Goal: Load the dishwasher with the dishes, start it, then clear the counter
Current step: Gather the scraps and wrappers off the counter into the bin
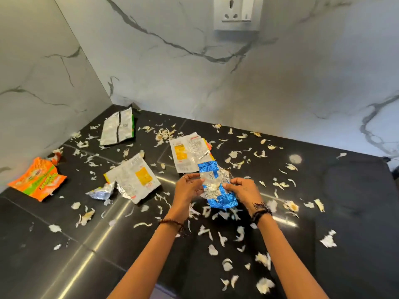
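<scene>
A blue and silver foil wrapper (217, 186) is held just above the black counter (336, 190) at the middle. My left hand (188, 188) pinches its left edge and my right hand (243, 189) pinches its right edge. Other empty wrappers lie flat on the counter: a white and yellow one (190, 154) right behind the hands, another white and yellow one (135, 180) to the left, a silver one with a green edge (117, 129) near the corner, and an orange and green one (38, 182) at the far left.
Several pale peel scraps (264, 261) are strewn over the whole counter. A small crumpled foil piece (101, 193) lies left of the hands. Marble walls close the counter at the back and left, with a wall socket (236, 12) high up.
</scene>
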